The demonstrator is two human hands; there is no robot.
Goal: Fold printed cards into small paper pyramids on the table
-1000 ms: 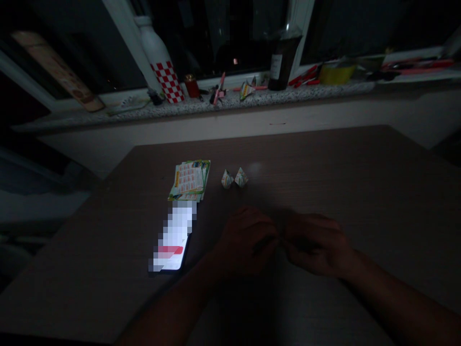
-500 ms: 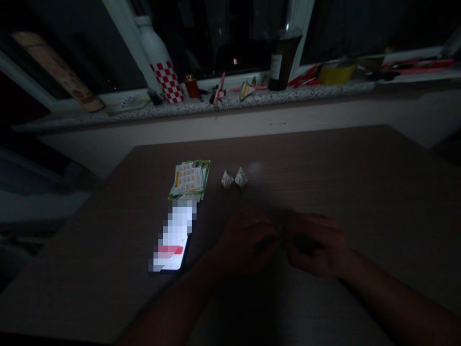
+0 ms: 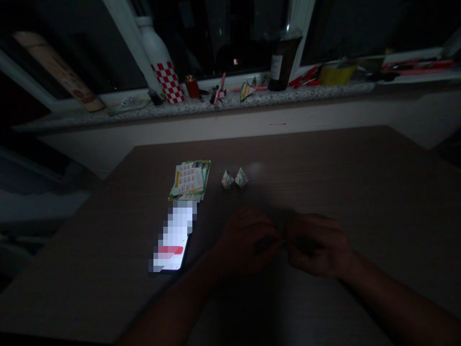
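A: Count on the table (image 3: 360,163)?
B: Two small folded paper pyramids (image 3: 235,178) side by side, nearly touching, tips up. One stack of printed paper sheets (image 3: 190,180) just left of them. One phone (image 3: 174,238), screen lit, directly below the stack and almost meeting its lower edge.

A: Hands?
B: Two. Left hand (image 3: 245,240) and right hand (image 3: 317,245) meet fingertip to fingertip near the table's middle, in front of the pyramids. Fingers curled in, pinched narrow at the point where they meet.

A: Holding what?
B: Cannot tell — too dark. If something small sits between the fingertips, its shape and which way it points are not readable.

A: Axes of the rest?
B: Phone's long axis runs away from the person, top end leaning slightly right, toward the stack. Stack follows about the same line.

A: Windowsill (image 3: 230,103)?
B: One white bottle with red-white checks (image 3: 160,60), one dark bottle (image 3: 283,57), one small red jar (image 3: 191,86) — plus loose clutter I can't count, including red and pink bits.
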